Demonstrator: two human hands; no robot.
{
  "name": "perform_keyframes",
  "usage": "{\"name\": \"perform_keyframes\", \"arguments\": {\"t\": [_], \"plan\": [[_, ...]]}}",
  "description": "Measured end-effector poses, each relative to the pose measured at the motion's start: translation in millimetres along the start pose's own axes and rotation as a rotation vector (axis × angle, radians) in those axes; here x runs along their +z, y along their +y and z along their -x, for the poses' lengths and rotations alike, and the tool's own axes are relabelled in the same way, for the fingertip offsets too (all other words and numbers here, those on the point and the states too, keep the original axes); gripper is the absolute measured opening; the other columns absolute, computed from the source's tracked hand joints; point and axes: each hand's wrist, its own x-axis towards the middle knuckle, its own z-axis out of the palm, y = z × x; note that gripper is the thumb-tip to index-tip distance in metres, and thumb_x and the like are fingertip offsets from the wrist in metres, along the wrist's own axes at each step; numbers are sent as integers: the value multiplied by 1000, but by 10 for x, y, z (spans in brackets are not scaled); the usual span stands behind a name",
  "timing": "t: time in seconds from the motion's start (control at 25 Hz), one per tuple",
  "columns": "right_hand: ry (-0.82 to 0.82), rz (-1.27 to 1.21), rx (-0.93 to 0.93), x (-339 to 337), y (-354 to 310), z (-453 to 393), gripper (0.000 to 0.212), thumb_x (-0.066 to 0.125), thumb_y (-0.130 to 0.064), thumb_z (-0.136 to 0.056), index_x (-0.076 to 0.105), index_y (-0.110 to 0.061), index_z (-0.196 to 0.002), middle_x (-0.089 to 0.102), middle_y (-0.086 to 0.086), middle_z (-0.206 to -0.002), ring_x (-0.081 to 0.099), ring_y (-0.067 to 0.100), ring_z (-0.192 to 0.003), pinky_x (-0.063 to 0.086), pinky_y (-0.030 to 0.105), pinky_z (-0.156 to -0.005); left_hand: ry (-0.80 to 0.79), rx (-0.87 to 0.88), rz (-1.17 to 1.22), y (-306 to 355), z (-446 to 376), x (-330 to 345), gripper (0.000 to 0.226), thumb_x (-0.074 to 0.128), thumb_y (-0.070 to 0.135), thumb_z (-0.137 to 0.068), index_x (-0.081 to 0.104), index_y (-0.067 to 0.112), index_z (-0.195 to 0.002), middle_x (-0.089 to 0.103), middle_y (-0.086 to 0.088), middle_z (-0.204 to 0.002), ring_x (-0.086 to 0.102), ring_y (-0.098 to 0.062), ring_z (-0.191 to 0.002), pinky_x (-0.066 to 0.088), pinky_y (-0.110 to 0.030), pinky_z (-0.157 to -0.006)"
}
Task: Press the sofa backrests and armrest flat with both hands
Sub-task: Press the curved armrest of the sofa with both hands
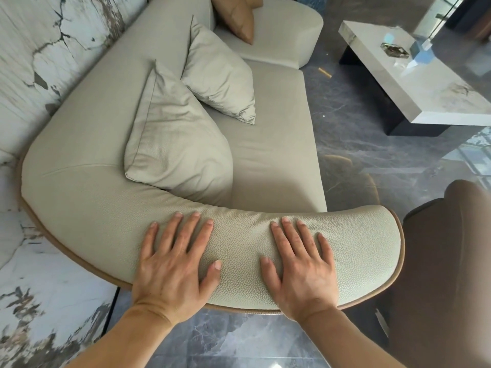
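A pale grey-beige leather sofa curves round from its backrest (87,123) on the left into a padded armrest (358,240) with brown piping, close in front of me. My left hand (172,264) lies palm down on the armrest with fingers spread. My right hand (300,264) lies flat beside it, about a hand's width to the right, fingers also apart. Neither hand holds anything. Two matching grey cushions, the nearer cushion (175,144) and the farther cushion (220,75), lean against the backrest on the seat (273,144).
A tan cushion (236,17) sits at the sofa's far end. A white marble coffee table (414,75) stands at the upper right on dark glossy floor. A brown chair (451,261) is close on the right. A marble wall (32,49) runs behind the sofa.
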Motion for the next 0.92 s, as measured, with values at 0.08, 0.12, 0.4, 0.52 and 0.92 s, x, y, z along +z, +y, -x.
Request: {"name": "perform_keyframes", "arguments": {"t": [0.08, 0.12, 0.4, 0.52, 0.92], "plan": [[7, 3, 4, 5, -1, -93, 65, 34, -55, -89, 49, -19, -141, 48, 2, -147, 40, 27, -138, 32, 57, -109, 2, 0, -4, -20, -89, 9, 69, 42, 53, -81, 52, 17, -139, 49, -9, -146, 43, -35, -135, 28, -60, -110], [7, 5, 4, 8, 0, -131, 65, 34, -54, -88, 50, -19, -141, 48, 2, -146, 41, 27, -138, 32, 57, -109, 2, 1, -8, -29, -129, 11, 69, 42, 53, -81, 52, 17, -139, 50, -9, -146, 43, -35, -135, 28, -60, -110], [30, 7, 1, 12, 5, -261, 64, 35, -53, -88, 52, -18, -139, 50, 3, -144, 43, 28, -136, 33, 56, -107, 11, 2, 4, -63, -272, 21, 69, 44, 52, -79, 53, 17, -138, 50, -10, -145, 43, -35, -135, 30, -61, -109], [34, 8, -8, 22, 3, -269, 64, 35, -53, -88, 51, -18, -139, 51, 3, -144, 43, 28, -136, 32, 56, -107, 16, 5, 0, -59, -260, 30, 70, 45, 53, -79, 53, 17, -138, 50, -10, -145, 43, -35, -135, 30, -61, -109], [-10, 10, 10, 86, 26, -250, 66, 30, -56, -90, 46, -20, -143, 46, 1, -149, 37, 27, -139, 27, 56, -110, 7, -14, -21, -68, -245, 79, 69, 41, 54, -82, 48, 20, -142, 46, -7, -149, 39, -33, -138, 24, -59, -113]]}}
